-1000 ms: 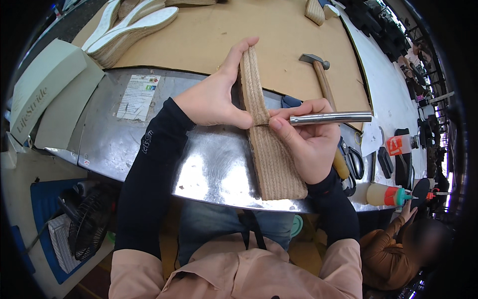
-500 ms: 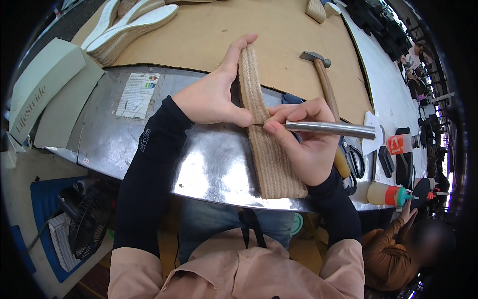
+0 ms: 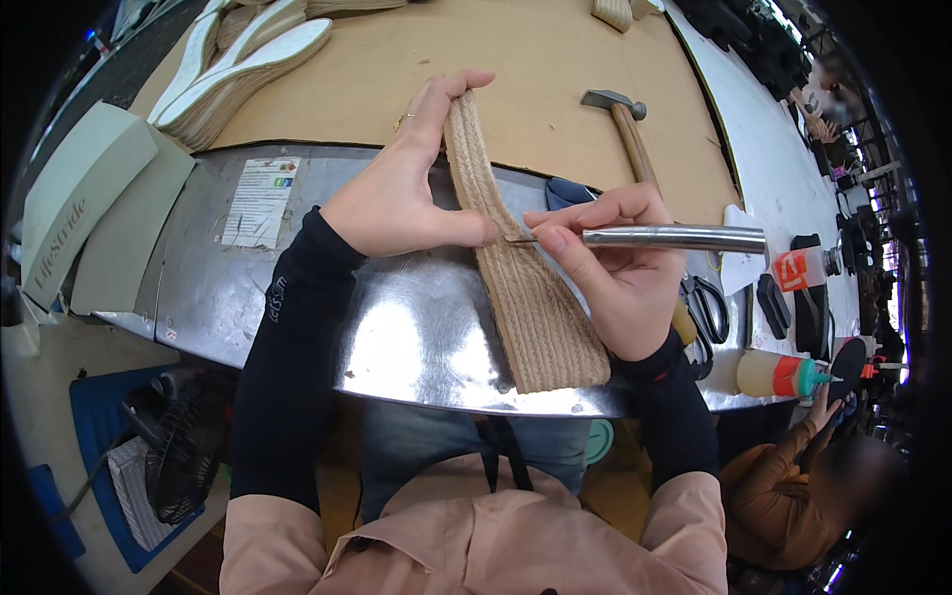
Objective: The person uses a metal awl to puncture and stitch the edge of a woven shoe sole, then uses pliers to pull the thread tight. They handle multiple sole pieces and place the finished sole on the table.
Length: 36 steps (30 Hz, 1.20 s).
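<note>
A wedge shoe sole (image 3: 545, 322) covered in tan braided jute stands on its edge over the metal tabletop, its thick heel end toward me. My left hand (image 3: 397, 203) grips the narrow far end, fingers around the tip and thumb pressed to the side. In my right hand (image 3: 635, 283) is a thin pointed tool like an awl with a round silver handle (image 3: 684, 239), pinched between thumb and fingers. Its fine tip meets the braid close beside my left thumb. The side of the sole turned away from me is hidden.
A hammer (image 3: 630, 129) lies beyond my right hand, and black-handled scissors (image 3: 706, 307) lie to its right. A glue bottle (image 3: 769, 375) is at the right edge. More wedge soles (image 3: 248, 74) lie far left, behind a pale box (image 3: 94, 203). A co-worker (image 3: 783, 486) sits at right.
The sole's far end has swung left with my left hand. My right hand has moved slightly right, showing more of the tool's thin point. The whole view has shifted a little.
</note>
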Each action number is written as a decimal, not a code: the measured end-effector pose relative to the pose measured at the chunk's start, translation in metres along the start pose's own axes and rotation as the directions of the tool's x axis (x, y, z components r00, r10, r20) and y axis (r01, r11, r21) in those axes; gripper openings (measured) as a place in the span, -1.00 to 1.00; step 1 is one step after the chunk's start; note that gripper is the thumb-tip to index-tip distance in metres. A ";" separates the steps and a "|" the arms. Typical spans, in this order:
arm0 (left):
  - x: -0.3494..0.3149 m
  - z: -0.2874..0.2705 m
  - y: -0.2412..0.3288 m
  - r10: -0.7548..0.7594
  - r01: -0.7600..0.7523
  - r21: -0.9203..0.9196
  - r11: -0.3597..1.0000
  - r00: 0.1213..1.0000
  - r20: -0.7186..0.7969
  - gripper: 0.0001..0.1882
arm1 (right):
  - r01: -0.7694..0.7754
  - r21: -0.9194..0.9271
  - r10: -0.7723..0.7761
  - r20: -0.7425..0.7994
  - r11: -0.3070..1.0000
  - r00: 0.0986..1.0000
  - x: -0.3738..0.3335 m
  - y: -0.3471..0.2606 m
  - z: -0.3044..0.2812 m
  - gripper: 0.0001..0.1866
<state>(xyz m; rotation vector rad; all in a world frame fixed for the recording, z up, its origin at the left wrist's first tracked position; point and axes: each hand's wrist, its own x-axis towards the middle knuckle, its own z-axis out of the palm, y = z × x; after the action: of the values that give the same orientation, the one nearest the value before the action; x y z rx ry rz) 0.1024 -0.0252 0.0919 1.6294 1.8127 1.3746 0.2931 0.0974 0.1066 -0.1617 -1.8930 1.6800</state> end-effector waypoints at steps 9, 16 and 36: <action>0.000 0.006 0.004 -0.056 0.050 -0.103 0.993 0.997 -0.057 0.05 | 0.125 -0.220 -0.120 0.036 0.968 0.992 -0.001 0.004 0.005 -0.81; 0.001 0.009 0.005 0.001 -0.008 -0.079 0.997 0.997 -0.081 0.06 | 0.080 -0.102 -0.082 -0.012 0.992 0.997 -0.002 0.006 0.006 -0.81; 0.001 0.011 0.005 0.005 -0.013 -0.079 0.997 0.995 -0.099 0.06 | 0.025 -0.016 -0.026 -0.080 1.000 0.996 -0.002 0.006 0.006 -0.78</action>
<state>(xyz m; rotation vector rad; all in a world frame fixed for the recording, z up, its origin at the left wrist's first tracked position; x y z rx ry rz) 0.1133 -0.0207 0.0911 1.5561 1.7819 1.5364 0.2901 0.0926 0.1007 -0.2071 -1.8414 1.6189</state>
